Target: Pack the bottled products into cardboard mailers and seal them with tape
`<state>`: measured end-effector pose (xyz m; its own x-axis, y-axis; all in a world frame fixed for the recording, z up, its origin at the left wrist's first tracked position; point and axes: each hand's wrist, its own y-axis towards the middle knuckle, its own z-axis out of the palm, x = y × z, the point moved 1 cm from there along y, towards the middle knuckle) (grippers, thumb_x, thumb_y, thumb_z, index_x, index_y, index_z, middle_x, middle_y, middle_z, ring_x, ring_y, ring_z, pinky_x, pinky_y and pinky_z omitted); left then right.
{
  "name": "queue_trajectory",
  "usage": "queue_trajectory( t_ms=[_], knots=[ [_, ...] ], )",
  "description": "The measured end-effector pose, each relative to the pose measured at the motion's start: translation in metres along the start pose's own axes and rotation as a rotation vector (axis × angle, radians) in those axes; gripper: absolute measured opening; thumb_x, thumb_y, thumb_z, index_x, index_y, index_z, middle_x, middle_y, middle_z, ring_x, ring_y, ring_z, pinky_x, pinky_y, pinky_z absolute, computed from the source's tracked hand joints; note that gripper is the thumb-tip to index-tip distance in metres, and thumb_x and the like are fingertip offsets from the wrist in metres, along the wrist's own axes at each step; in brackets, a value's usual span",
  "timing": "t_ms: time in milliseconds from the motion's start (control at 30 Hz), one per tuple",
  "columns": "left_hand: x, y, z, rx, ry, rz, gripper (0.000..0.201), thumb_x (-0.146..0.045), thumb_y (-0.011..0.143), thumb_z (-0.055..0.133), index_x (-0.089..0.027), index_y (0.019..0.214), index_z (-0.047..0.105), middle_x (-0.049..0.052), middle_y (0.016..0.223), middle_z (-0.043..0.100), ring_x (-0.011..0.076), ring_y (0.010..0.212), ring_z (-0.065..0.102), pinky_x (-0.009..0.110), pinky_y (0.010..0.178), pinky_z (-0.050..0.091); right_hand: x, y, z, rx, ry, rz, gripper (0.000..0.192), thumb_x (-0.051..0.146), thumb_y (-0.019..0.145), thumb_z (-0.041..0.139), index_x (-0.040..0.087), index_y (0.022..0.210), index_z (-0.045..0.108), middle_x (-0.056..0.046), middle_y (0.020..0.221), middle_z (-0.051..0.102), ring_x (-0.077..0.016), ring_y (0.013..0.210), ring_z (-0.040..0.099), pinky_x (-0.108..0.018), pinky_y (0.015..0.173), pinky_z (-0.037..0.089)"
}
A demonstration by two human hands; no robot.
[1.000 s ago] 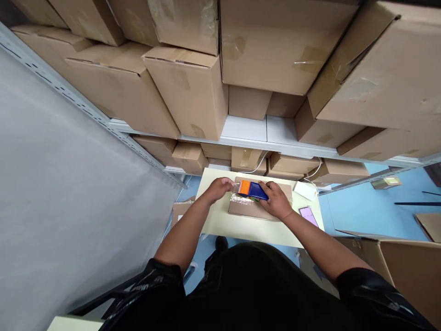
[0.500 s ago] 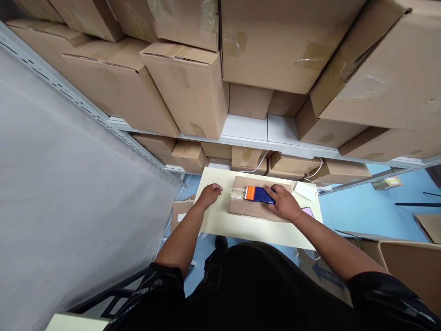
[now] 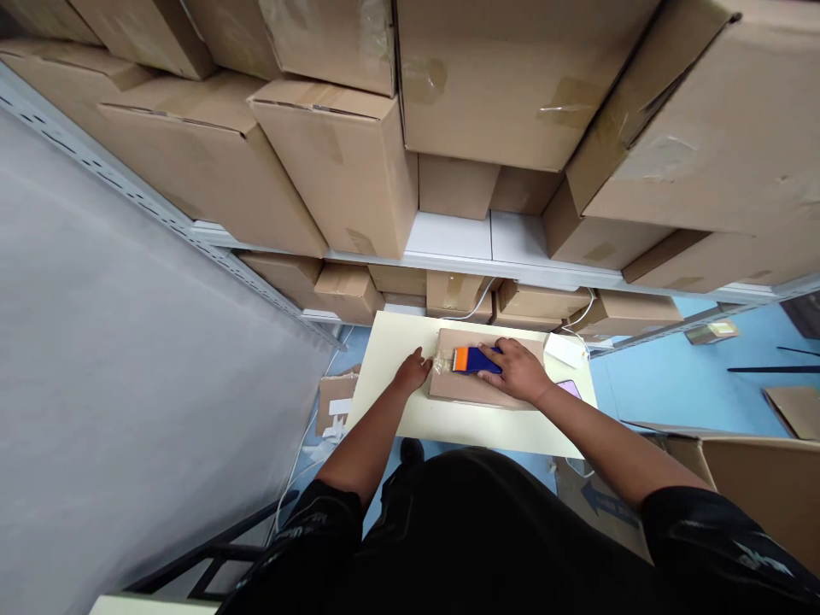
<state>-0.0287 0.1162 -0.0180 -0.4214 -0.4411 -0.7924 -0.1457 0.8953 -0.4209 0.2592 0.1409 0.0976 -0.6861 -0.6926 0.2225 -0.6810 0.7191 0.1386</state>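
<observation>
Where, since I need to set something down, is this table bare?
Bare tabletop lies left of the left hand, and along the near edge in front of the carton, between the forearms. The right end is crowded: phone, white object, right forearm.

No words or numbers legible. One clear sign: dark blue arrow point(image 3: 602, 500) on a cardboard panel point(image 3: 572, 489), bodyward and rightward of the right hand point(image 3: 520, 372), pointing left. White lettering on left sleeve point(image 3: 315, 523), bodyward of left hand point(image 3: 413, 372), too blurred to read. White print on right sleeve point(image 3: 717, 534), bodyward of right hand: likewise unreadable.
</observation>
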Motion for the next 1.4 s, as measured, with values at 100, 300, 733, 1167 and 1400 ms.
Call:
queue_trajectory(
  t_ms=[100,300,733,1167,1400],
  knots=[
    [-0.013,-0.009,-0.019,-0.034,0.141,0.214,0.072,-0.028,0.083,0.066,-0.011,0.151,0.051,0.023,0.15,0.055,0.0377,0.141,0.049,0.049,0.118,0.035,0.003,0.001,0.001,-0.001,-0.006,-0.001,0.062,0.059,0.097,0.057,0.024,0.148,0.06,-0.013,0.107,0.061,-0.0316,0.102,0.058,-0.049,0.096,0.052],
    [-0.053,-0.032,-0.022,0.142,0.39,0.775,0.097,-0.045,0.079,0.078,-0.019,0.162,0.037,0.013,0.17,0.03,0.0381,0.158,0.021,0.049,0.131,0.009,0.007,0.004,0.001,0.01,-0.051,-0.006,0.062,0.06,0.098,0.056,0.021,0.145,0.062,-0.015,0.108,0.062,-0.032,0.102,0.057,-0.049,0.095,0.053],
    [-0.045,-0.023,0.002,0.153,0.627,0.687,0.106,-0.07,0.081,0.071,-0.022,0.166,0.028,0.013,0.173,0.021,0.0369,0.161,0.014,0.052,0.128,-0.007,-0.008,-0.001,-0.011,0.082,-0.058,-0.026,0.061,0.057,0.097,0.059,0.02,0.146,0.062,-0.015,0.113,0.061,-0.0302,0.101,0.058,-0.045,0.092,0.054],
    [-0.043,-0.02,0.005,0.112,0.903,0.663,0.109,-0.081,0.085,0.054,-0.019,0.168,0.019,0.01,0.174,0.016,0.0313,0.162,0.01,0.054,0.13,0.008,-0.047,-0.03,-0.025,0.115,-0.042,-0.06,0.067,0.062,0.1,0.049,0.017,0.149,0.059,-0.017,0.113,0.06,-0.0311,0.101,0.059,-0.047,0.094,0.053],
    [-0.044,-0.022,0.004,0.087,0.968,0.689,0.106,-0.08,0.087,0.05,-0.02,0.168,0.018,0.011,0.174,0.018,0.0317,0.162,0.012,0.055,0.13,0.011,-0.085,-0.064,-0.042,0.102,-0.036,-0.043,0.068,0.061,0.1,0.048,0.016,0.15,0.057,-0.018,0.116,0.061,-0.0306,0.1,0.061,-0.046,0.094,0.053]
  ],
)
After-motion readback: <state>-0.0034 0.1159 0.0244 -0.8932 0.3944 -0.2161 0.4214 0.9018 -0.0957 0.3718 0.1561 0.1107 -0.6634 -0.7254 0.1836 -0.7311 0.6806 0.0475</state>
